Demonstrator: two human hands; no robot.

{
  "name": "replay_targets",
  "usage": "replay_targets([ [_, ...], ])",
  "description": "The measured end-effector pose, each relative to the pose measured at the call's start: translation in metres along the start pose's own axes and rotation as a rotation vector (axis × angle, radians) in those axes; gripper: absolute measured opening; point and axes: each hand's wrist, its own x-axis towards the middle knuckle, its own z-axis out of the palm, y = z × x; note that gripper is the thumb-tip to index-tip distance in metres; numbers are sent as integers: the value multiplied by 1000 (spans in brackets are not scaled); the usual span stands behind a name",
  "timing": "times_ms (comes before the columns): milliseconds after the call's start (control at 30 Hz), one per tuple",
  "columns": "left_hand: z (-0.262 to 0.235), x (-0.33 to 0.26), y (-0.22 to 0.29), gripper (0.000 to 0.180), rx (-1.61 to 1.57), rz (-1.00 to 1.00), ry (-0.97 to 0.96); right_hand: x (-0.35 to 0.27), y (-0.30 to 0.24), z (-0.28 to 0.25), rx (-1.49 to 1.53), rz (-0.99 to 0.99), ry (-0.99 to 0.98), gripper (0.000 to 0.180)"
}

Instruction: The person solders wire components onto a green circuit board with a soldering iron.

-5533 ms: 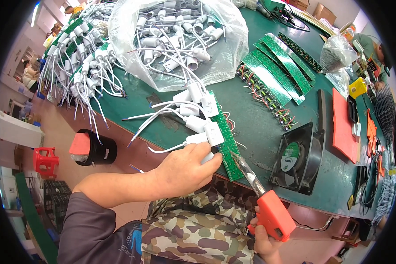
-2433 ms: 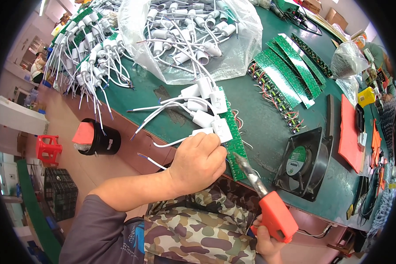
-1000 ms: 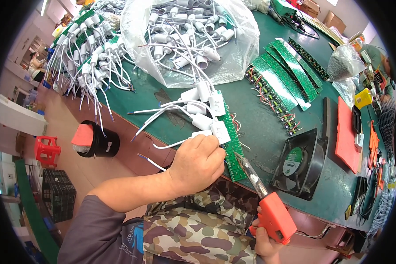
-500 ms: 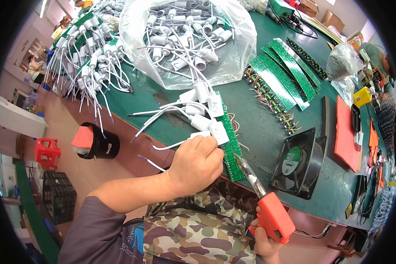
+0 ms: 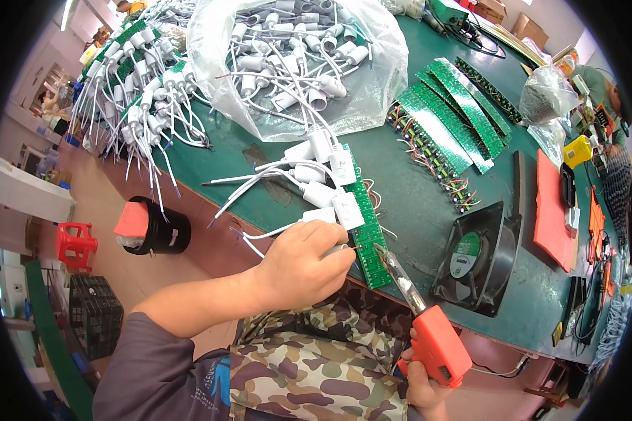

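Note:
A strip of green circuit board (image 5: 369, 242) lies at the table's near edge, with several white corded caps (image 5: 321, 194) along its left side. Just left of its lower part, my left hand (image 5: 305, 263) is closed in a pinch around another white corded cap, mostly hidden by the fingers; a thin wire end pokes out towards the board. Below right, my right hand (image 5: 425, 389) grips the red handle of a soldering iron (image 5: 439, 344). The iron's tip is at the lower part of the board; whether it touches cannot be made out.
Behind the board stands a clear plastic bag (image 5: 211, 63) of white caps. More wired caps (image 5: 151, 105) hang at the left edge. To the right are green boards (image 5: 449, 116), a black fan (image 5: 474, 259) and a red sheet (image 5: 551, 210). A black bucket (image 5: 168, 231) stands on the floor.
My left hand has shifted slightly down and left, its fingers now pinching lower, with a wire end showing. The held cap's cable has swung upward. My right hand and the iron have hardly moved.

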Motion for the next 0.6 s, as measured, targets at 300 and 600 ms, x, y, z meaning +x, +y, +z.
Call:
replay_targets([
  [300, -6, 4, 5, 21, 38, 20, -114, -2, 4, 1, 46, 43, 21, 49],
  [600, -1, 8, -1, 14, 57, 102, -113, 8, 3, -9, -133, -129, -155, 48],
])
